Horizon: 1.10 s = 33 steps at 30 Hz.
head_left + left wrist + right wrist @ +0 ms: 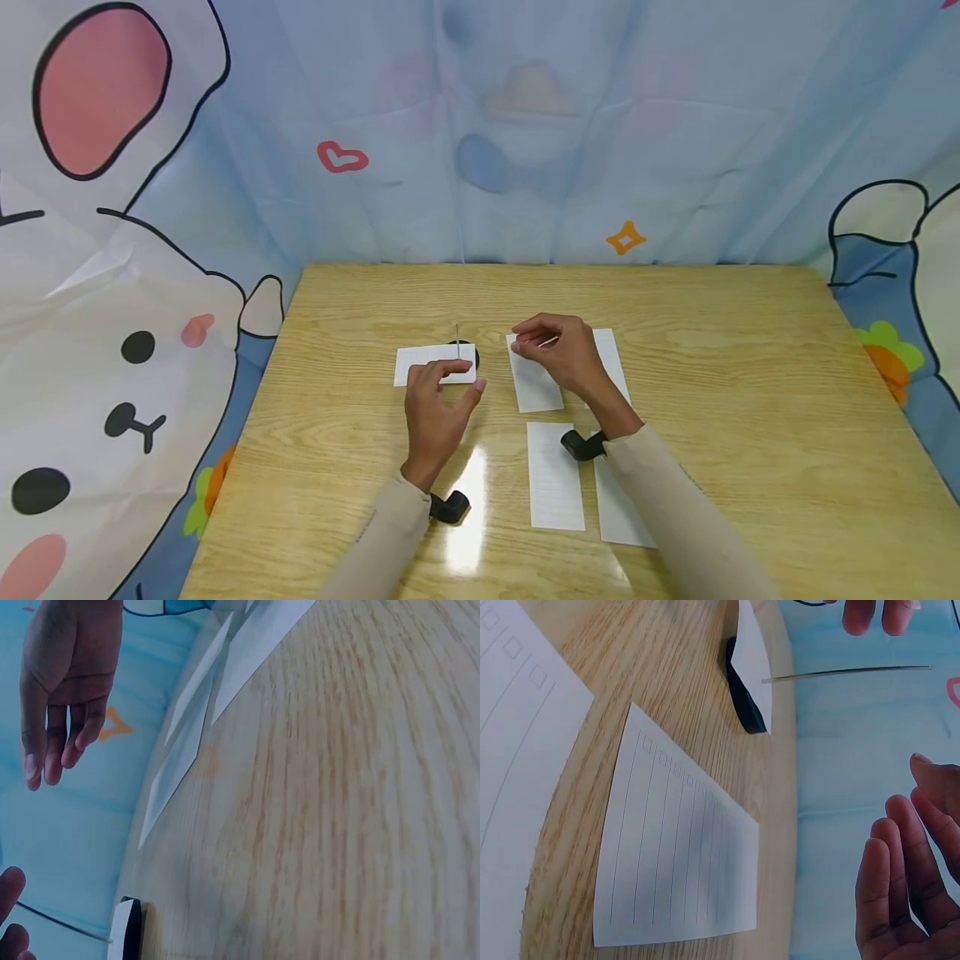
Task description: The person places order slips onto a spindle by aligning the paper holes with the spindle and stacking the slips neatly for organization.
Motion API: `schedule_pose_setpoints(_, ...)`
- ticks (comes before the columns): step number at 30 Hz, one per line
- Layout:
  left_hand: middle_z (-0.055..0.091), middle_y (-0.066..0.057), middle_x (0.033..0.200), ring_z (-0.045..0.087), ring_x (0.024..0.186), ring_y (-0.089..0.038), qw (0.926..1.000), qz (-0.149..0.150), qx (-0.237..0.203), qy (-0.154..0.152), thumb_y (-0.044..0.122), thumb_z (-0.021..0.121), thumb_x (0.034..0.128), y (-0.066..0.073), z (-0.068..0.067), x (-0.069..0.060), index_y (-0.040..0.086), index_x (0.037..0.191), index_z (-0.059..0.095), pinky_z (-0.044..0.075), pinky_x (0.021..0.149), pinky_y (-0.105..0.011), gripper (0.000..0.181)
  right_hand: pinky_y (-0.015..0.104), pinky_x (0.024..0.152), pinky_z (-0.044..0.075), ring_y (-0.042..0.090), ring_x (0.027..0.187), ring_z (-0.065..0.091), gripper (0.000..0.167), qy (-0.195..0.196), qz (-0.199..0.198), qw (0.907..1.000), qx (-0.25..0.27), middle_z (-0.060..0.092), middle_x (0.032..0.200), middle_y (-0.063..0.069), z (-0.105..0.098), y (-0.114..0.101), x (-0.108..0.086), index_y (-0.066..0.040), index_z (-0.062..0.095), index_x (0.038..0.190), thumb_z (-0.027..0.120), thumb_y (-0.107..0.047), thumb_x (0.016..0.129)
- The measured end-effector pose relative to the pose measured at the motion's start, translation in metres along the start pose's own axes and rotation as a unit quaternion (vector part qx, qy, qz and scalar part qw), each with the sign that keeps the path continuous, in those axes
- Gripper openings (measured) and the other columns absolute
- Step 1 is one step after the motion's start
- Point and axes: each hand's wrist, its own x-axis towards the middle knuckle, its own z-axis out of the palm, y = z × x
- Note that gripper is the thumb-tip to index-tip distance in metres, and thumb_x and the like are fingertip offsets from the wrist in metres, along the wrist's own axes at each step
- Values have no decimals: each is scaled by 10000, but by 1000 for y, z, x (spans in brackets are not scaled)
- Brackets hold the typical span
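Note:
A receipt spike stands left of centre on the table: its thin metal rod [855, 672] pokes up through a lined paper slip [420, 367] lying over a round black base [744, 705]. My left hand [437, 417] hovers just in front of the spike, thumb and fingers spread apart, holding nothing. To the right, my right hand [566, 354] is raised above a loose paper slip [538, 387], its fingers slightly bent. The right wrist view shows no paper between those fingers [904, 862]. Both hands are apart from the rod.
Three more slips lie on the right: one behind my right wrist [613, 362], a lined one [555, 483] nearer me, and another [622, 508] partly under my right forearm. A cartoon-printed blue curtain [675, 125] hangs behind the wooden table [750, 400].

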Motion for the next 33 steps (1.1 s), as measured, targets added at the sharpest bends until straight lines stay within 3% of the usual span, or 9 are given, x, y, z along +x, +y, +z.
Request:
schedule_pose_setpoints(5,786,16,1101,590,993,-330,9999,80,-27,-141,241,891,874,1,5,-2,120,1114,780,493,822,-377,291,257,768,597,190,869,745,225,21,62,10000,-12,807,985,57,-3,3,3,-118,818,1109,868,-201,905)
schedule_pose_setpoints(11,788,36,1118,591,1024,-271,9993,-72,60,-372,269,899,868,2,12,-5,158,1130,783,489,861,-367,307,246,770,587,217,881,746,261,0,66,10000,-43,810,1000,89,-4,6,7,-77,811,1130,862,-210,911)
schedule_pose_setpoints(20,791,61,1109,593,1023,-201,9982,-168,125,-564,288,915,845,3,25,-12,189,1106,785,503,886,-354,308,241,757,587,206,880,747,197,85,171,9997,-148,817,995,58,-3,12,10,-153,823,1087,872,-187,899)
schedule_pose_setpoints(27,791,74,1097,596,1012,-178,9978,-227,116,-613,269,929,826,3,30,-15,200,1092,787,512,881,-340,310,326,799,601,245,931,748,271,55,281,9994,-204,815,1029,77,-3,17,12,-92,812,1136,873,-209,900)
schedule_pose_setpoints(33,791,74,1096,599,1005,-189,9977,-118,190,-646,261,932,822,2,34,-15,190,1092,784,516,880,-331,316,404,854,611,249,953,753,264,65,255,9994,-211,817,1055,77,-5,19,16,-104,816,1125,877,-220,896)
